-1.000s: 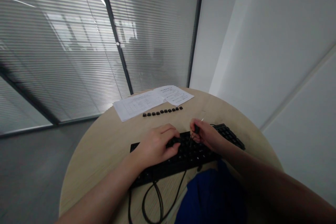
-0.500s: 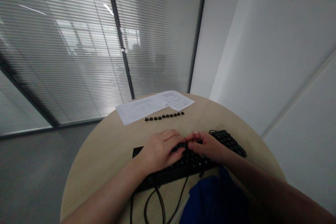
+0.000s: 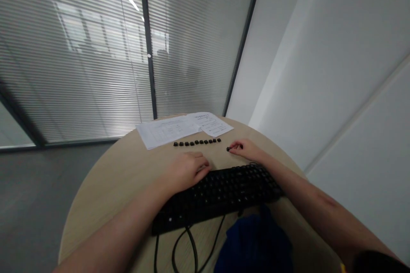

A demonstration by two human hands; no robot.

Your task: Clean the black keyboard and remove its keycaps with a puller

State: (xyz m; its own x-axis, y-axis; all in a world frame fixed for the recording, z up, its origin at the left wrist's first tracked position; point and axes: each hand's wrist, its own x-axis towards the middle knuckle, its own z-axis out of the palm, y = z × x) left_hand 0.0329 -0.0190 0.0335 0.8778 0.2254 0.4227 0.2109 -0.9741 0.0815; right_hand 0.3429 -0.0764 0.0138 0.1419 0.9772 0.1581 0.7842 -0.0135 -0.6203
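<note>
A black keyboard (image 3: 230, 187) lies slantwise across the near part of the table. My left hand (image 3: 188, 170) rests at its upper left edge, fingers curled together; whatever may be inside them is hidden. Beyond the keyboard, my right hand (image 3: 247, 150) pinches a small black keycap (image 3: 228, 149) between thumb and fingertips, at or just above the tabletop. A row of several black keycaps (image 3: 196, 142) stretches to the left of that hand, with a gap between the row's right end and the pinched keycap.
Printed paper sheets (image 3: 169, 130) lie behind the row on the round wooden table (image 3: 105, 192). A black cable (image 3: 194, 243) loops below the keyboard. Blue cloth (image 3: 254, 243) shows at the near edge. Glass panels with blinds and a white wall stand beyond.
My right hand has left the keyboard and moved up beside the keycap row, carrying a keycap. My left hand has shifted slightly left and away from the keys' middle.
</note>
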